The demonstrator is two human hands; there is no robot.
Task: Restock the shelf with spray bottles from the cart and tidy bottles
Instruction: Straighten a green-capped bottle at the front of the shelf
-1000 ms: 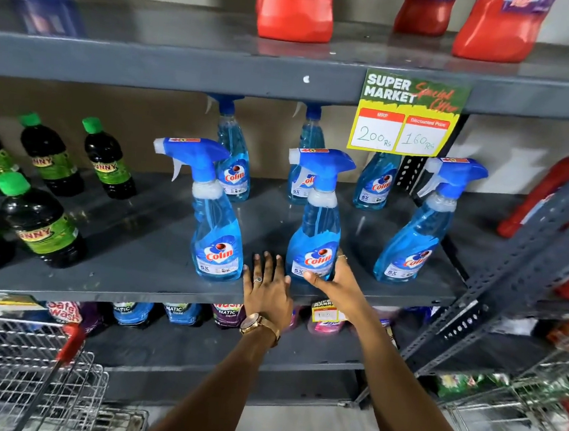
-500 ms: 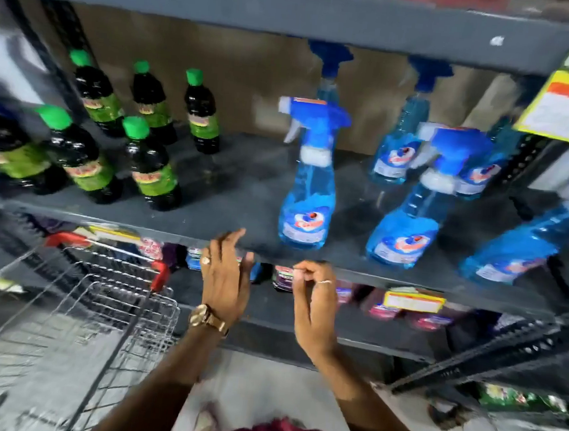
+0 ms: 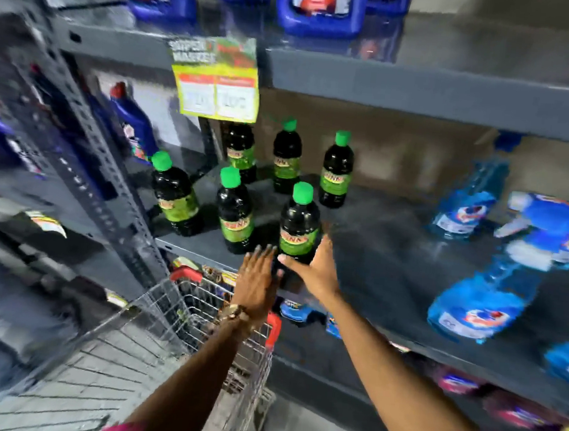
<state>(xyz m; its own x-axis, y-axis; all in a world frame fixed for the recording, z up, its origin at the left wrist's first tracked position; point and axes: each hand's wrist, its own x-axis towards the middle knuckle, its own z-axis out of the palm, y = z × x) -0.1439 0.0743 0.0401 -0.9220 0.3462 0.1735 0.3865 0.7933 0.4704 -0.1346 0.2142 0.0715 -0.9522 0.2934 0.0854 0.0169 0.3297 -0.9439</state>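
Observation:
Several dark bottles with green caps and green labels stand at the left of the middle shelf (image 3: 377, 244). The front one, a dark bottle (image 3: 299, 223), has my right hand (image 3: 318, 269) around its base, thumb across the front and fingers on its right side. My left hand (image 3: 258, 278) is flat with fingers apart just left of that base. Blue spray bottles (image 3: 485, 298) stand blurred at the right of the same shelf. The wire cart (image 3: 197, 328) with red handle ends sits below my left arm; I cannot tell what it holds.
A yellow price card (image 3: 218, 86) hangs from the upper shelf edge, where blue jugs (image 3: 315, 5) stand. A slanted perforated upright (image 3: 87, 136) bounds the shelf on the left. Small packs (image 3: 297, 311) line the lower shelf.
The view has swung left from the spray bottles to the dark bottles. Both hands moved left along the shelf edge, and my right hand has closed around the front dark bottle's base.

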